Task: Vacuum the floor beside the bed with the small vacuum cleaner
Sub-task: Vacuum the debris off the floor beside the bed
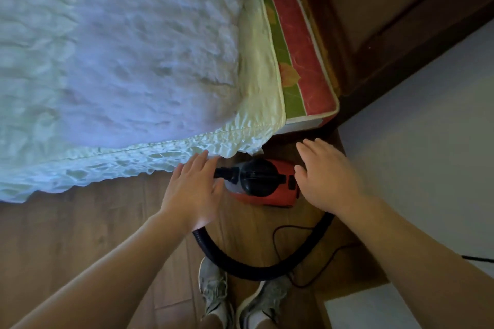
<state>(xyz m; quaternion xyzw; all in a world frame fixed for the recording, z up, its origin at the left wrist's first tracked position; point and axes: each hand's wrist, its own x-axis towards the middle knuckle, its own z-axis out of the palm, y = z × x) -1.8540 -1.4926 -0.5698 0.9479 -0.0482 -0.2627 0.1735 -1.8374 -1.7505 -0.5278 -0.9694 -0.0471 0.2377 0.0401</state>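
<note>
Both hands hover spread and empty, left hand (193,189) and right hand (327,175), flanking the small red-and-black canister vacuum cleaner (263,183) on the wooden plank floor (88,222) beside the quilted bed (120,61); lifting by its black top handle, clear of the looping ribbed black hose (267,270), looks wisest.

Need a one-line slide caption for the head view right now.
Both open hands, left and right, reach toward the red vacuum cleaner on the wood floor beside the bed.
</note>
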